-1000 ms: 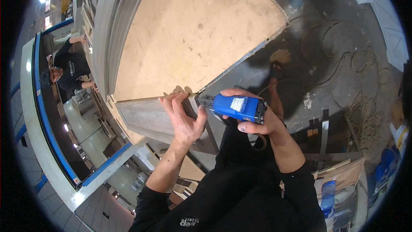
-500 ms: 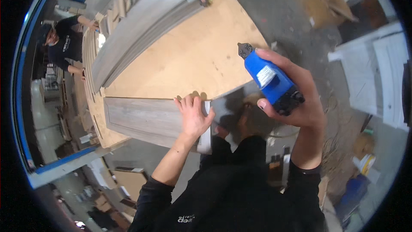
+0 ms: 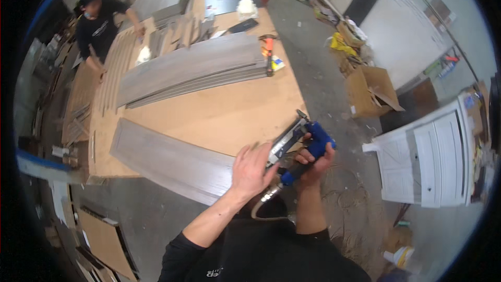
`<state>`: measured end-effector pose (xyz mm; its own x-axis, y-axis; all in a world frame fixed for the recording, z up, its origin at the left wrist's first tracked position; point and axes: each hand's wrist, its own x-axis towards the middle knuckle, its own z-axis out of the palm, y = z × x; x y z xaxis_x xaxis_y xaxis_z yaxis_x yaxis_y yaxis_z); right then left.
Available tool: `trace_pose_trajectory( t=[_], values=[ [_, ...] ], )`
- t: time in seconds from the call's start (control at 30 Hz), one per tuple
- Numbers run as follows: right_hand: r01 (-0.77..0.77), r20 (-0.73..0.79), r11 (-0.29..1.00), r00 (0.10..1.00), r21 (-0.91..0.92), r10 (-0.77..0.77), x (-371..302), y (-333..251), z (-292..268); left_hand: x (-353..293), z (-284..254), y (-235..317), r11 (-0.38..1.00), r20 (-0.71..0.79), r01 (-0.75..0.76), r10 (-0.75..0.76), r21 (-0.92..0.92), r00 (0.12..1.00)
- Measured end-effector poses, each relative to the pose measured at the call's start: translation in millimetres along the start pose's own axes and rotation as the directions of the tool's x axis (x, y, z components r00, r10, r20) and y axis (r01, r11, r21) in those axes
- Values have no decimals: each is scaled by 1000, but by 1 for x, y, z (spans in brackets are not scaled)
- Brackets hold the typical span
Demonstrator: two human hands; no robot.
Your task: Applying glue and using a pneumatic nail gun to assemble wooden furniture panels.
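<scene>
My right hand (image 3: 317, 163) is wrapped round the grip of a blue and black air nail gun (image 3: 319, 138). The gun is tilted, its dark nose pointing up and away from me over the table's right edge. An air hose (image 3: 257, 210) joins the metal fitting at the bottom of its grip. My left hand (image 3: 251, 171) is closed at the rear end of the gun's silver magazine (image 3: 286, 141). Under that hand lies a grey wood-grain panel (image 3: 167, 159) with a curved edge, reaching past the table's near edge. The hand hides the panel's right end.
The plywood table (image 3: 209, 120) carries stacked grey curved panels (image 3: 190, 65), a claw hammer (image 3: 269, 55) and wood strips (image 3: 112, 68). A co-worker (image 3: 102, 26) stands at the far left. To the right are a cardboard box (image 3: 371, 91) and a white cabinet (image 3: 417, 162).
The nail gun has come down and left and turned to show its magazine. My left hand has moved from the panel to the magazine. The panel sits at a different angle; the view has shifted.
</scene>
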<state>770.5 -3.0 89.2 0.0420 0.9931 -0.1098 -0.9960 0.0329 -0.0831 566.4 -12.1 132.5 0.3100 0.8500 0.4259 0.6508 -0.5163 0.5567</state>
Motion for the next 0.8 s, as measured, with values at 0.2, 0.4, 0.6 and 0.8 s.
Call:
trace_pose_trajectory(
  t=[0.2,0.4,0.6,0.8],
  values=[
    [-84,108,931,993,356,48,-4,-31,-46,-18,-62,14,990,234,-139,127,38,964],
    [-310,267,885,937,348,223,-3,-11,-41,6,-17,12,975,-100,-179,167,-133,981],
    [-93,-107,927,993,-362,57,15,-19,47,17,-7,-14,989,-137,69,-87,-127,987],
    [298,222,-635,954,-712,199,78,5,82,-94,-34,-73,890,-310,455,-429,16,849]
  ],
)
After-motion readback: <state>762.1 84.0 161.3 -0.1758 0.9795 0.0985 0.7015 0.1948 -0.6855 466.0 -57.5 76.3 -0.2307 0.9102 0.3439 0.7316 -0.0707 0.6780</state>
